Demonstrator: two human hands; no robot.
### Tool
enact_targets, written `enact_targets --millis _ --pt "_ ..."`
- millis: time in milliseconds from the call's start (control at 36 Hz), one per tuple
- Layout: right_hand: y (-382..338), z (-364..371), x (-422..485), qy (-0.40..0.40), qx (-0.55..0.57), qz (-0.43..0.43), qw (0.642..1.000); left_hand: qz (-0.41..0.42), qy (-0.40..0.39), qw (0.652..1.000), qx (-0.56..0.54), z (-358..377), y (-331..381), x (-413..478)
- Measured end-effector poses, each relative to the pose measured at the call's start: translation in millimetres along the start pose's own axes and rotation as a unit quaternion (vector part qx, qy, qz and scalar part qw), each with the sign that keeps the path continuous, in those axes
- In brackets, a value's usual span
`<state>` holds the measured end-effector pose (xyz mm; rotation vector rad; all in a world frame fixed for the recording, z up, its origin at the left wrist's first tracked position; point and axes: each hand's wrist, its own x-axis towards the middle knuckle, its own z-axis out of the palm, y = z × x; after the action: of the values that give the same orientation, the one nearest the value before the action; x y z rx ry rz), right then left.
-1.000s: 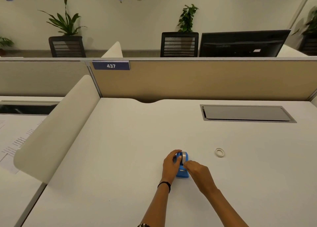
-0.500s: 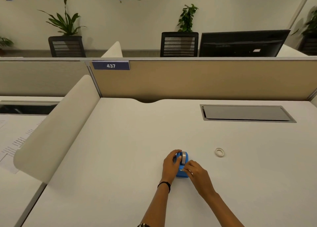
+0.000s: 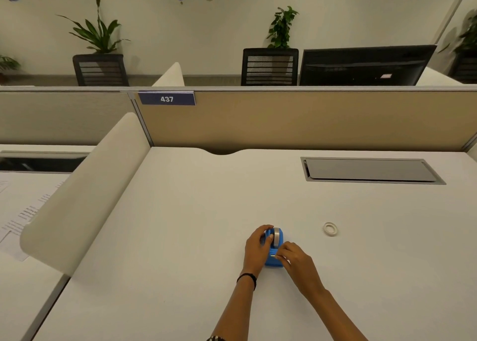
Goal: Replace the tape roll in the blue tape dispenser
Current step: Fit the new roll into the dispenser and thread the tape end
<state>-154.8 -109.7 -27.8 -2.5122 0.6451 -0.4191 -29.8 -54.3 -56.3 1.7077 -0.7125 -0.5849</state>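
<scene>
The blue tape dispenser (image 3: 274, 259) stands on the white desk (image 3: 180, 237) near its front middle, with a grey-white tape roll (image 3: 277, 237) seated in its top. My left hand (image 3: 256, 248) wraps around the dispenser's left side, thumb resting against the roll. My right hand (image 3: 296, 262) comes in from the right, its fingertips pinched at the dispenser's front end near the cutter, apparently on the tape's loose end. A small empty-looking white tape ring (image 3: 330, 229) lies flat on the desk to the right, apart from both hands.
A grey cable hatch (image 3: 371, 170) is set into the desk at the back right. A tan partition (image 3: 309, 119) with a "437" label closes the far edge. A curved white divider (image 3: 85, 186) borders the left side, with papers (image 3: 23, 209) on the neighbouring desk.
My right hand has slid a little toward me along the dispenser, from beside the roll to the front end. The left hand and the dispenser have stayed put.
</scene>
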Motion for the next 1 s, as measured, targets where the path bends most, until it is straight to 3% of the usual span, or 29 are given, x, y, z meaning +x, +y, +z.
enact_targets --millis 861,1000 --pt "-9.9 -5.3 -5.4 0.055 -0.066 -0.089 0.992 0.001 -0.003 1.0 0.002 -1.3 1.8 -1.2" --pt "-12.0 -12.9 -8.2 0.006 -0.058 -0.057 0.997 -0.006 -0.016 1.0 0.019 -3.5 4.2 0.1"
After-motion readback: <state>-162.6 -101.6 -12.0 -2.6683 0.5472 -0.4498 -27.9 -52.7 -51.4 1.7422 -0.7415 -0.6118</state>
